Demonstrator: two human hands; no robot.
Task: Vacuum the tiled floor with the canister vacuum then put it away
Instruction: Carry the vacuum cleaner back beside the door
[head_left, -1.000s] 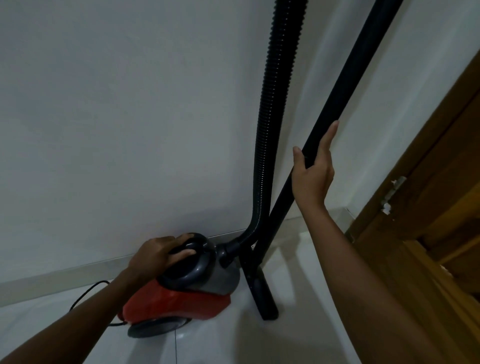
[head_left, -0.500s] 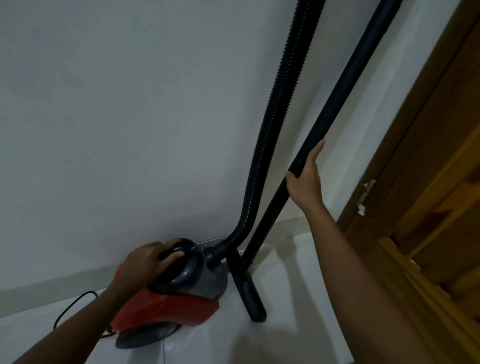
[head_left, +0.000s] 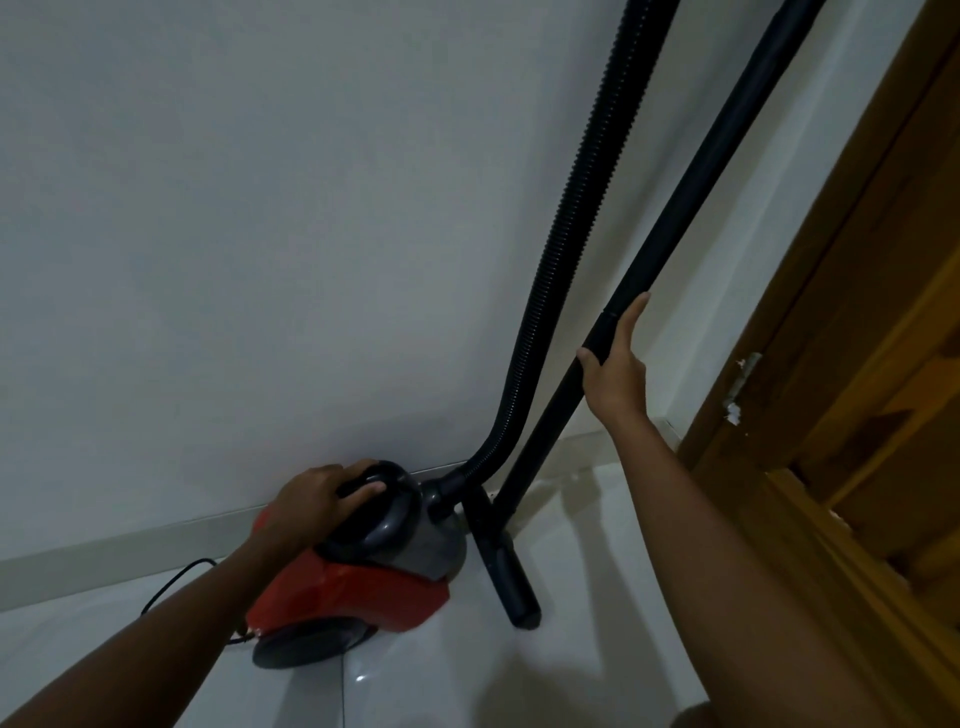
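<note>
The red and grey canister vacuum (head_left: 358, 587) sits on the white tiled floor (head_left: 571, 675) against the wall. My left hand (head_left: 317, 499) grips its dark carry handle on top. A ribbed black hose (head_left: 582, 234) rises from the canister's front. Beside it the rigid black wand (head_left: 691, 197) leans toward the wall, its floor nozzle (head_left: 506, 571) standing on the tiles. My right hand (head_left: 615, 369) rests on the wand at mid height, fingers straight along it and thumb on the other side.
A white wall (head_left: 260, 234) with a pale skirting (head_left: 130, 551) runs behind the vacuum. A wooden door and frame (head_left: 857, 364) fill the right side. The black power cord (head_left: 176, 582) loops on the floor behind my left arm.
The view has shifted so the vacuum sits lower and more to the left. My right hand has slid down the wand a little. My left hand stays on the handle.
</note>
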